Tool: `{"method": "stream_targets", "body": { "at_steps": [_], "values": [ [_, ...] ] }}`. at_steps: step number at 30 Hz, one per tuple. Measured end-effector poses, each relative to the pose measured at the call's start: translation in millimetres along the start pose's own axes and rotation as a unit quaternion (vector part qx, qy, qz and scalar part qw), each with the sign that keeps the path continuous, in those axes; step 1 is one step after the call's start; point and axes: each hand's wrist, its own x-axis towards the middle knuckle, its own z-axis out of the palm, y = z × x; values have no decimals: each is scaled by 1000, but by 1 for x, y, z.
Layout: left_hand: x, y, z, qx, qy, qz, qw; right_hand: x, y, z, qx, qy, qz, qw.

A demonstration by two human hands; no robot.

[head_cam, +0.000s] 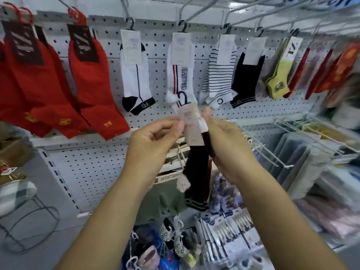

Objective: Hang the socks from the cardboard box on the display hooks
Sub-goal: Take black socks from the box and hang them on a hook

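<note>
I hold a pair of black socks (197, 172) with a white cuff, a pale paper label and a black plastic hanger hook on top. My left hand (153, 141) pinches the label's left edge. My right hand (222, 137) grips the cuff on the right side. The pair hangs below the pegboard (93, 168) row of display hooks (183, 14). On those hooks hang red socks (91, 78), white socks (134, 75), a striped pair (218, 78) and a black pair (245, 80). A cardboard box (171, 175) shows partly behind my hands.
White wire hooks (280, 151) jut out at mid right over folded packs. Low down are carded goods (229, 234) and small items in a bin. At the left stand a wire rack (29, 227) and boxed goods (11, 152).
</note>
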Motion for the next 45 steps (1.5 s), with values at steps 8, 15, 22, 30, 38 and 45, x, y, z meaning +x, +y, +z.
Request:
{"method": "stream_targets", "body": {
  "at_steps": [8, 15, 22, 30, 38, 45],
  "values": [
    [5, 12, 59, 71, 16, 47, 996, 13, -1, -65, 135, -105, 29, 985],
    [21, 24, 114, 121, 29, 86, 989, 35, 7, -130, 118, -68, -1, 991],
    [64, 57, 174, 171, 42, 161, 971, 86, 6, -201, 105, 90, -50, 989],
    [121, 90, 220, 242, 49, 247, 937, 149, -24, -239, 81, 162, -115, 977],
    [134, 72, 223, 241, 76, 284, 925, 200, -36, -233, 44, 181, -107, 977],
    [138, 70, 210, 288, 58, 312, 904, 233, -32, -225, -3, 166, -117, 979]
  ]
}}
